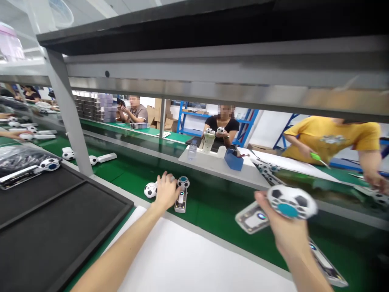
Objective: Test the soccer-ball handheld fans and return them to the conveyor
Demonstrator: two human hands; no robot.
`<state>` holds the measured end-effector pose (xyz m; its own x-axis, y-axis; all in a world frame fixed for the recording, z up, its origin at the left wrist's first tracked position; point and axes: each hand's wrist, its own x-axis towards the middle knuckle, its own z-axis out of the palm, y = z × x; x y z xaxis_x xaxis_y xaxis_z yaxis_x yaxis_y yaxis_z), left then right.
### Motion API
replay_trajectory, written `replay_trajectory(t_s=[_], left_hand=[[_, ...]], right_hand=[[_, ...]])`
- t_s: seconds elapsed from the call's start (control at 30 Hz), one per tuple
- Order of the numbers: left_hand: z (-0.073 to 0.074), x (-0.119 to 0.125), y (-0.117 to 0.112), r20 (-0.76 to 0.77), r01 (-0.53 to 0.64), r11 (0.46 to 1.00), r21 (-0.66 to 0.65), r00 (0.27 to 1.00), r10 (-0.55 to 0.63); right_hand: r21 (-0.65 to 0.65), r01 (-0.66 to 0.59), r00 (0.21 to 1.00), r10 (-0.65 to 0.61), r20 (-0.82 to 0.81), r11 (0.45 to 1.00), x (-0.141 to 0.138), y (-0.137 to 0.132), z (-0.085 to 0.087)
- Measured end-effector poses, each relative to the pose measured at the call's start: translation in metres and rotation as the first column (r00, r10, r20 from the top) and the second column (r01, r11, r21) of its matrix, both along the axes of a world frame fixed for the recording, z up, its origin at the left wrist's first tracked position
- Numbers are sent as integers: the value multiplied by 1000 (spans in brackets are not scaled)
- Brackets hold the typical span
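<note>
My left hand (165,191) reaches out over the green conveyor belt (212,207) and rests, fingers curled, on a white handle piece between a football-patterned fan head (150,190) and a handheld fan (181,194) lying on the belt. My right hand (281,227) is closed round another football-patterned handheld fan (290,201), held up above the belt with its white handle (252,217) pointing left.
A black tray (45,211) lies at the left, a white mat (188,259) in front of me. More fans (101,159) lie along the belt. A grey post (68,113) holds a shelf overhead. Other people sit across the line beside a blue box (233,160).
</note>
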<state>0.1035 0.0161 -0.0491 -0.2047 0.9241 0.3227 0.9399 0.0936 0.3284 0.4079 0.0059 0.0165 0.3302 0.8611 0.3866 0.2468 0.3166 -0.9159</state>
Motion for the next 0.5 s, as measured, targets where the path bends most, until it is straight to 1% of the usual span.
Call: replay_trajectory(t_s=[0.07,0.13,0.2,0.27,0.33,0.4,0.47,0.5], left_hand=[[7,-13,-1,-26,-97,993,-64,995,96],[10,-28,-2,-31,-184,965,-186,983,182],[11,-41,-3,-20,-221,923,-314,974,226],[14,-47,-5,2,-207,900,-384,974,225],[22,-45,-7,23,-189,908,-374,977,212],[37,-37,-11,42,-179,934,-308,979,202],[57,-26,-20,71,-157,963,-219,982,176],[68,-21,-26,93,-132,975,-176,984,150]], right_hand=[[-100,12,998,-6,63,995,-4,16,-25],[-165,31,987,-5,159,986,-5,28,-50],[-205,74,964,-18,265,976,0,36,-71],[-227,132,927,-40,372,965,7,40,-86],[-245,170,883,-37,468,955,15,42,-97],[-253,162,838,2,545,954,20,40,-100],[-236,111,790,59,611,965,18,36,-95],[-217,68,764,89,639,974,13,31,-88]])
